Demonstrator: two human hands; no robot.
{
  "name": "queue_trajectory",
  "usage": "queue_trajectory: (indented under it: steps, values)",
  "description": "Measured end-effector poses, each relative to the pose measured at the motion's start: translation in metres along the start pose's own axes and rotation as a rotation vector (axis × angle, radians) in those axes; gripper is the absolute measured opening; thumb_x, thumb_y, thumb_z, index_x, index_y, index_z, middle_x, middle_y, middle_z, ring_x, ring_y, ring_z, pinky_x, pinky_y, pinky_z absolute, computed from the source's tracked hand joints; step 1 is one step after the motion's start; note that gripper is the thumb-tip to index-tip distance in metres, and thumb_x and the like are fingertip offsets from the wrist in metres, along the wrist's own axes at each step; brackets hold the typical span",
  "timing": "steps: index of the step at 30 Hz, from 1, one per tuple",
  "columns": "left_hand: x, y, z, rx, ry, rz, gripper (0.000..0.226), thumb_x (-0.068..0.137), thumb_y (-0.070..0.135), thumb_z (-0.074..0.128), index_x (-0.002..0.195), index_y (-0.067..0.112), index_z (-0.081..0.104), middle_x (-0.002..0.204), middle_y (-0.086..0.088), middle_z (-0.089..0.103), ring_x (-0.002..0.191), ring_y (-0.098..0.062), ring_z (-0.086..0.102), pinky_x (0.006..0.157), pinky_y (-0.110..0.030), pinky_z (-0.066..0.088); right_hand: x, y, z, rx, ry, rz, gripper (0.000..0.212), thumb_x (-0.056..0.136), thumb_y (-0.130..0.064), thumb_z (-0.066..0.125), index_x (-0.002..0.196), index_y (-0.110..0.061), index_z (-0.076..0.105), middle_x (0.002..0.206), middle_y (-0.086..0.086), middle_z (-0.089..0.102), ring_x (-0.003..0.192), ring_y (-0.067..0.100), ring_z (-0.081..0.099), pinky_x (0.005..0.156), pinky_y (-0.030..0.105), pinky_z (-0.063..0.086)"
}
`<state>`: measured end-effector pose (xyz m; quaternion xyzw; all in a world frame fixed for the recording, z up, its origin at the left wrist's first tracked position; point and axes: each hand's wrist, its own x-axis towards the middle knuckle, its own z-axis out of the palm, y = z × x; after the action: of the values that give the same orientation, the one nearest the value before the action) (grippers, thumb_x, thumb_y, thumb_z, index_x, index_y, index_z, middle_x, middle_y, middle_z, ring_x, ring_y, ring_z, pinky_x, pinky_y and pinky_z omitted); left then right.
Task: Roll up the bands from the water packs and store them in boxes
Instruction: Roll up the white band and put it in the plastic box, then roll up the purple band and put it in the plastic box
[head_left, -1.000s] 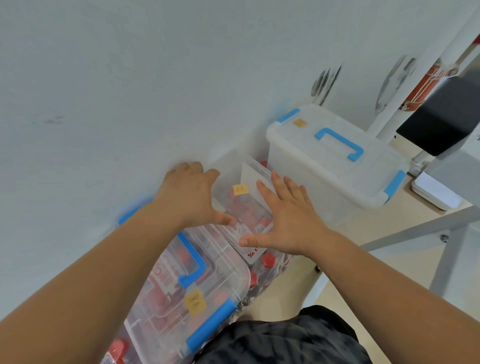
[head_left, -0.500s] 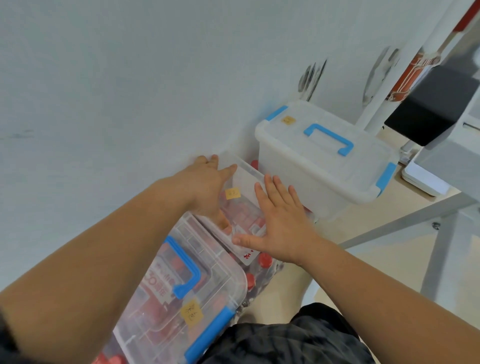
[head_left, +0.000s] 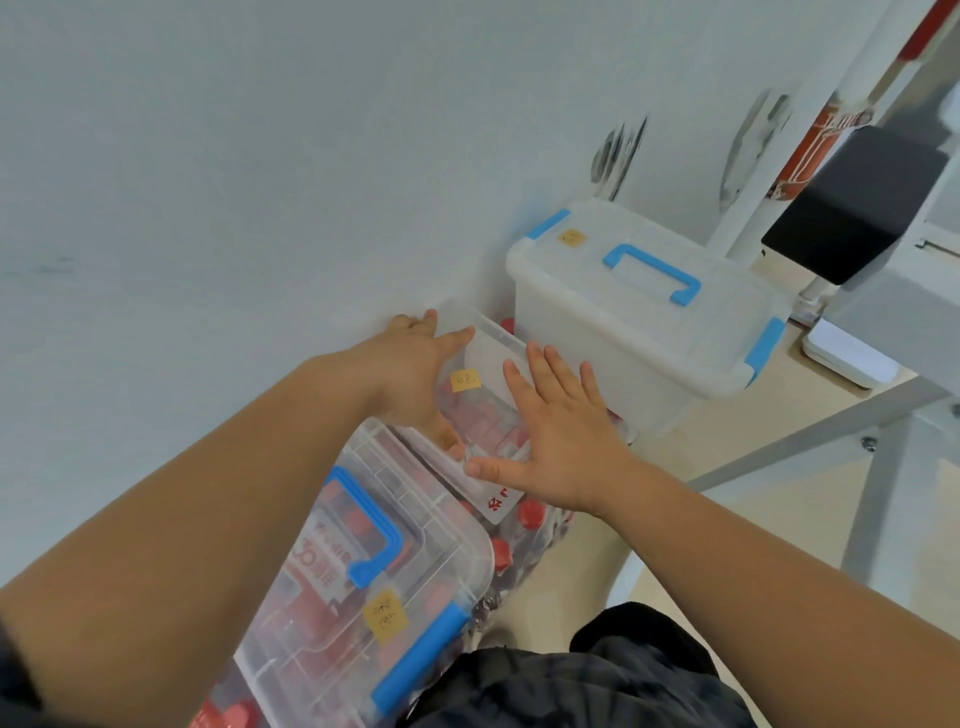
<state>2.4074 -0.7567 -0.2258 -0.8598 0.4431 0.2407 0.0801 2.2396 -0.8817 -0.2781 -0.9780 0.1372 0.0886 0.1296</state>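
While the spread, straight fingers (head_left: 545, 369) of the right hand (head_left: 561, 447) press flat on the middle clear box (head_left: 488, 348), the left hand (head_left: 410, 374) lies open over its far-left corner. A white label (head_left: 501, 504) with red characters is half hidden under the right palm. The handwriting on the yellow sticker (head_left: 464, 380) is unreadable. Red contents (head_left: 483, 421), too blurred to tell as bands, fill this box and the near clear box (head_left: 415, 530), where "30" shows.
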Motion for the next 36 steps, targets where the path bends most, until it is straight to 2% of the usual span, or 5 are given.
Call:
queue_trajectory:
  steps: [5,13,18,29,36]
  values:
    - [-0.016,0.0,0.011,-0.213,0.227,-0.008,0.105,0.075,0.065,0.072,0.158,0.032,0.017,0.168,-0.005,0.009,0.153,-0.024,0.011,0.122,-0.04,0.018,-0.002,-0.001,-0.002,0.05,0.023,-0.029,0.113,0.071,-0.097,0.017,0.16,-0.03,0.001,0.168,0.007,-0.015,0.153,0.025,-0.021,0.122,0.055,-0.015]
    - [-0.082,0.019,0.032,-0.333,0.54,-0.222,0.069,0.085,0.056,0.065,0.144,0.025,0.047,0.151,-0.001,0.047,0.139,-0.025,0.04,0.115,-0.038,0.03,-0.008,-0.008,-0.015,0.162,0.073,-0.107,0.079,0.09,-0.077,0.036,0.156,-0.035,0.022,0.169,0.009,-0.006,0.155,0.028,-0.015,0.122,0.053,-0.011]
    - [-0.137,0.037,0.053,-0.454,0.721,-0.369,0.054,0.086,0.046,0.07,0.132,0.02,0.059,0.138,0.001,0.058,0.129,-0.021,0.051,0.107,-0.029,0.033,-0.025,-0.033,-0.035,0.342,0.026,-0.202,0.084,0.085,-0.078,0.046,0.155,-0.037,0.024,0.169,0.004,-0.001,0.155,0.025,-0.007,0.125,0.051,-0.002]
    - [-0.283,0.009,0.144,-0.451,0.759,-0.773,0.054,0.083,0.049,0.071,0.127,0.018,0.063,0.132,-0.001,0.062,0.126,-0.027,0.051,0.105,-0.034,0.037,-0.08,-0.171,-0.025,0.182,-0.106,-0.646,0.075,0.087,-0.071,0.052,0.151,-0.035,0.036,0.168,0.001,0.012,0.156,0.023,-0.003,0.125,0.049,0.001]
    - [-0.389,-0.054,0.243,-0.496,0.636,-0.921,0.062,0.08,0.064,0.061,0.128,0.025,0.062,0.13,0.002,0.062,0.121,-0.024,0.053,0.102,-0.039,0.043,-0.104,-0.299,0.035,0.106,-0.149,-0.833,0.072,0.088,-0.069,0.054,0.148,-0.031,0.042,0.165,0.0,0.022,0.153,0.023,0.01,0.124,0.04,0.01]
